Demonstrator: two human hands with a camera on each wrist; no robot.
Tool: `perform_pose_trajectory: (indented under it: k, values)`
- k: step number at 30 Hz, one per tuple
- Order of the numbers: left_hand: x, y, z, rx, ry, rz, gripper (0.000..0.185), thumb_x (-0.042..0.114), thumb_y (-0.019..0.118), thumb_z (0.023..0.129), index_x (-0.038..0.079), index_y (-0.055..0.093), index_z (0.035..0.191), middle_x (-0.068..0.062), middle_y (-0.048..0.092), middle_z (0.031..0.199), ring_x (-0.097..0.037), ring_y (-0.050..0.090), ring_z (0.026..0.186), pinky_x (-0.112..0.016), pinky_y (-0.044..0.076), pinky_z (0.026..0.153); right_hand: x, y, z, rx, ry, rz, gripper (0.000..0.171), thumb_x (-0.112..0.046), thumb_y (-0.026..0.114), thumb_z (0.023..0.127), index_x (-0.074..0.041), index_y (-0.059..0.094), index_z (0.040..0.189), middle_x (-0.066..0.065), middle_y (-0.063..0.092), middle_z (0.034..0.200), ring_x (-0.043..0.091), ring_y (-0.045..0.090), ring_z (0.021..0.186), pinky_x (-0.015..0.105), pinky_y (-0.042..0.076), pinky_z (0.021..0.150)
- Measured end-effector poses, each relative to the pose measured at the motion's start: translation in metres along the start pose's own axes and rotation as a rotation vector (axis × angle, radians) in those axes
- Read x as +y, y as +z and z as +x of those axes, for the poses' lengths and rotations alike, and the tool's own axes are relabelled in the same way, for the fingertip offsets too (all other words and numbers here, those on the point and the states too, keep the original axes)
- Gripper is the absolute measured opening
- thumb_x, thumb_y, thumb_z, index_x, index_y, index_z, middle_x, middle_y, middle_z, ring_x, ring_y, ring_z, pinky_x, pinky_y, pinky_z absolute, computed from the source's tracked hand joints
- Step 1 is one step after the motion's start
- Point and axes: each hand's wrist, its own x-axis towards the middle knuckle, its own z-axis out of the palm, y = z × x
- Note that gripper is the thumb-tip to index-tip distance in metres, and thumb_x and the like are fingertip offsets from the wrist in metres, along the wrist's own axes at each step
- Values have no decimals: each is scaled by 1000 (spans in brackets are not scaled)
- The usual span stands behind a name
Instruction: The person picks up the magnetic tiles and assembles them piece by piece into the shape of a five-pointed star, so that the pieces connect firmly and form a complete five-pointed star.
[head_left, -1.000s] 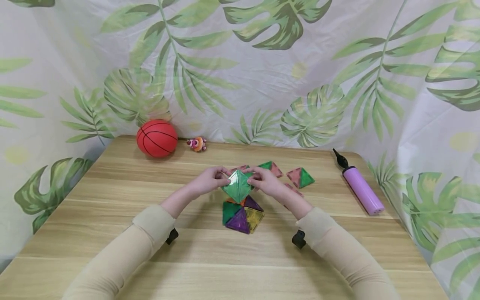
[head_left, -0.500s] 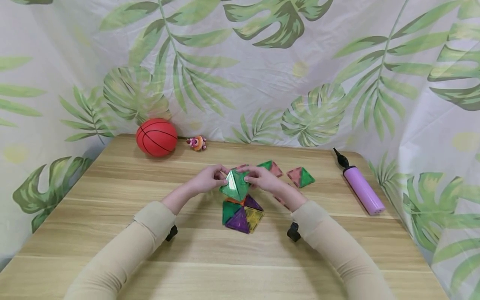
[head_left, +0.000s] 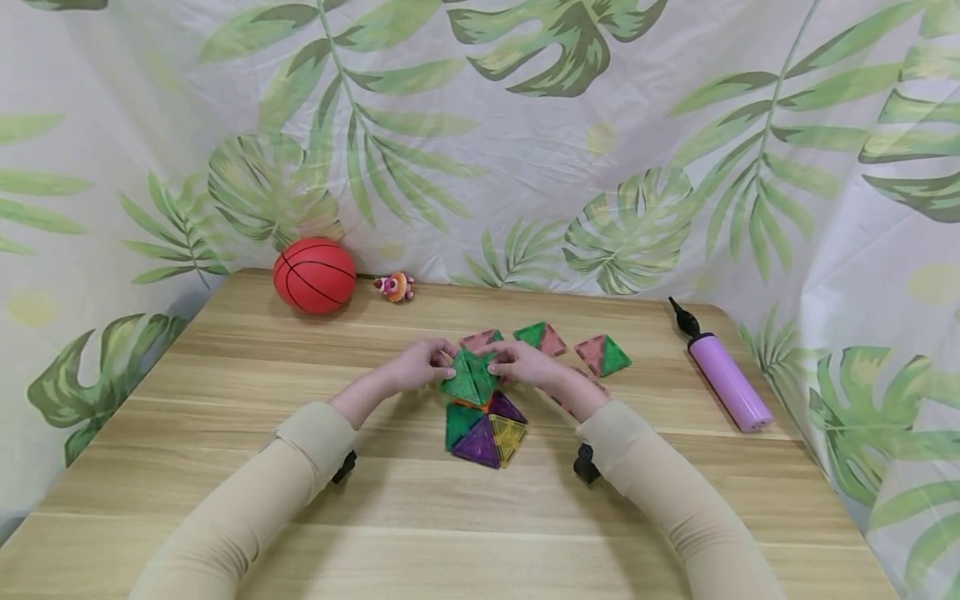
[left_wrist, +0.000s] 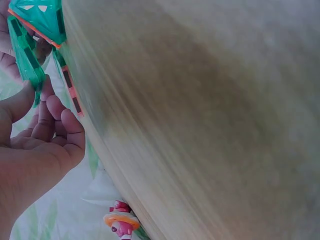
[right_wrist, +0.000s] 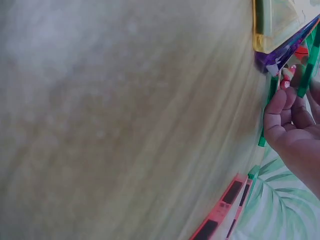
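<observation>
Two green triangular magnetic tiles (head_left: 469, 380), joined along one edge, are held between both hands above the table. My left hand (head_left: 420, 367) pinches their left side between thumb and fingers, and my right hand (head_left: 523, 365) pinches the right side. In the left wrist view the green tile (left_wrist: 25, 52) sits between thumb and fingertip. Just below and nearer stands a built shape of magnetic tiles (head_left: 476, 442) in purple, yellow, green and orange. The held pair overlaps its far part in the head view. In the right wrist view the shape's yellow tile (right_wrist: 272, 30) shows at the top.
Pink-and-green tile pairs lie beyond the hands: one pair (head_left: 540, 338), another pair (head_left: 602, 356), and one partly behind the fingers. A red basketball (head_left: 314, 276) and a small toy figure (head_left: 395, 287) stand at the back left. A purple hand pump (head_left: 727, 382) lies at right on the wooden table (head_left: 465, 542).
Both hands have come down slightly with the green tiles, which have turned and tipped flatter over the built shape. More of the pink tile behind them now shows.
</observation>
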Motion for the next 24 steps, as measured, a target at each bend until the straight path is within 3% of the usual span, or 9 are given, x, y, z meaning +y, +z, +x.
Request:
perform_pose_trajectory:
  k: [7,13,16,20,24]
  values:
    - [1,4,1,-24,2,56,29,5,62,90,-6,53,115,-14,67,91,-18,60,81,-28,48,72,5,1,4,-30,17,-39,41,-2,53,95,-7,50,135,16,61,116,16,58,89,29,49,71]
    - [3,9,3,-40,-25,94,32,3,61,90,-7,51,119,-17,67,99,-23,62,92,-31,49,78,4,3,2,-49,21,-13,42,2,50,95,-5,47,136,19,58,122,20,45,71,30,36,63]
    - [4,8,2,-38,-22,91,36,3,60,90,-6,49,123,-17,66,101,-24,62,94,-32,50,79,4,1,-1,-33,4,-29,42,0,51,95,-7,48,136,15,59,120,17,44,68,30,37,62]
    - [5,6,0,-43,49,107,53,2,63,88,-4,41,136,-16,65,103,-24,60,94,-35,49,81,4,-9,-10,-3,-47,-109,42,-4,53,95,-10,49,137,11,61,118,15,59,89,30,49,75]
    - [3,4,0,-61,132,161,64,2,65,87,1,36,143,-13,62,101,-23,58,92,-35,48,81,3,-23,-27,15,-82,-173,41,-10,54,96,-11,49,137,12,60,121,22,57,108,37,48,87]
